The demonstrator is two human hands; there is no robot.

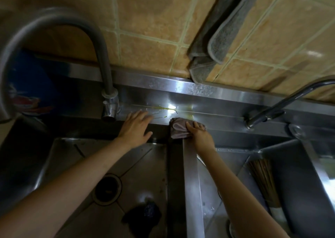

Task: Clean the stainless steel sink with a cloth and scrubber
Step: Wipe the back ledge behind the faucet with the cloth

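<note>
Stainless steel sink [190, 165] filling lower frame, two basins split by central divider. Pinkish cloth [178, 130] bunched at frame centre on back ledge, where divider meets it. Right hand [198, 131] gripping cloth, pressing down. Left hand [136, 125] open, fingers spread flat on ledge beside it. Step in hand, seemingly: wiping ledge. Yellowish smear [163, 109] just above cloth; next move likely calls for sweep up-left across it. Dark scrubber [143, 217], probably, lying in left basin, lower centre. Count: two basins, two faucets, one cloth, two hands.

Left hand [135, 127] lies flat, fingers spread; right hand [198, 134] apparently grips something.
</note>
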